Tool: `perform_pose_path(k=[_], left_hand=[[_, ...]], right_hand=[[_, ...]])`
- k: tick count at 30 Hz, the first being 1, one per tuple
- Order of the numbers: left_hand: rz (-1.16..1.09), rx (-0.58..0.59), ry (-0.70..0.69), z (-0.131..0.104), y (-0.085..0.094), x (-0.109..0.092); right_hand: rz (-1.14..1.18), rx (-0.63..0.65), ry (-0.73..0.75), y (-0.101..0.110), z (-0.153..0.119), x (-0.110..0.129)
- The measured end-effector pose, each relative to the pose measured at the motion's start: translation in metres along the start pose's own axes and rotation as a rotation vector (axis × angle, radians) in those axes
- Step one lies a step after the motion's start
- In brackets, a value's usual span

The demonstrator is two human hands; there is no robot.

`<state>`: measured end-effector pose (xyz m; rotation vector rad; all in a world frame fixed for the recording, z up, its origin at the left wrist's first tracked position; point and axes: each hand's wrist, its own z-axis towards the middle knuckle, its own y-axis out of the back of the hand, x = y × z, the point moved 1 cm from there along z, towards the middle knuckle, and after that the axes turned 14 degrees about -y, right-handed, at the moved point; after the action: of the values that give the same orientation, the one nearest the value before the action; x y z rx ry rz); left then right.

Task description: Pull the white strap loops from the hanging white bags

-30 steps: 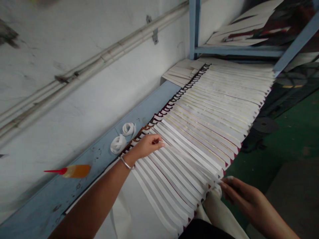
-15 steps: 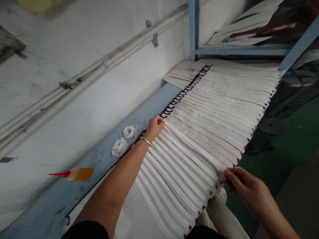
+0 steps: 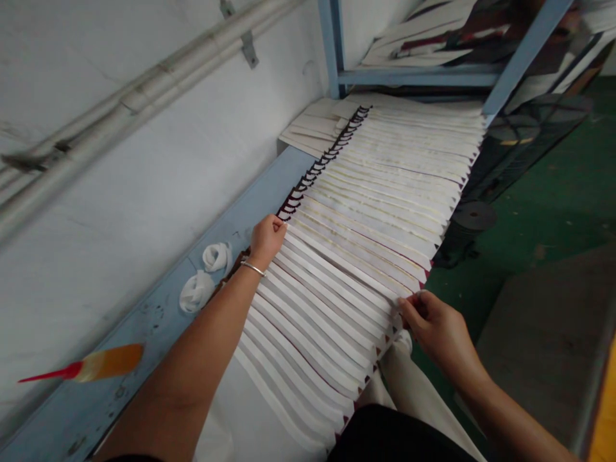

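Overlapping white strips [image 3: 308,289] lie in a long fanned row, with dark jagged edges at the left end and small dark red tips at the right. My left hand [image 3: 268,239], with a bangle at the wrist, pinches the left end of one strip beside the dark edging. At that strip's right end, my right hand [image 3: 419,309] has thumb and fingers closed on it. The strip stretches between both hands, nearly flat on the row. Farther up, the strips [image 3: 385,186] carry thin yellowish lines.
On the blue bench [image 3: 163,301] left of the row are two white rolls [image 3: 197,292] and an orange bottle [image 3: 108,362] with a red nozzle. A blue frame [image 3: 418,77] stands at the back. Pipes [image 3: 144,90] run along the wall.
The view has shifted right, so everything appears farther left. The strip between my hands looks straighter and lies closer to the row. Both hands still pinch its ends.
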<state>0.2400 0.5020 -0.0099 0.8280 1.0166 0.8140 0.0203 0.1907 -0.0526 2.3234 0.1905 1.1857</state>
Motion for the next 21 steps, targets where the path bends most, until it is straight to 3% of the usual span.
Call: perform_pose_path(k=[15, 19, 21], left_hand=[[0.088, 0.061, 0.029, 0.003, -0.003, -0.002], [0.192, 0.121, 0.027, 0.002, -0.001, -0.011], [0.289, 0.167, 0.009, 0.003, 0.001, -0.018]], right_hand=[[-0.112, -0.087, 0.075, -0.001, 0.002, 0.008], [-0.449, -0.165, 0.090, -0.002, 0.000, 0.011], [-0.680, -0.263, 0.239, -0.001, 0.000, 0.016]])
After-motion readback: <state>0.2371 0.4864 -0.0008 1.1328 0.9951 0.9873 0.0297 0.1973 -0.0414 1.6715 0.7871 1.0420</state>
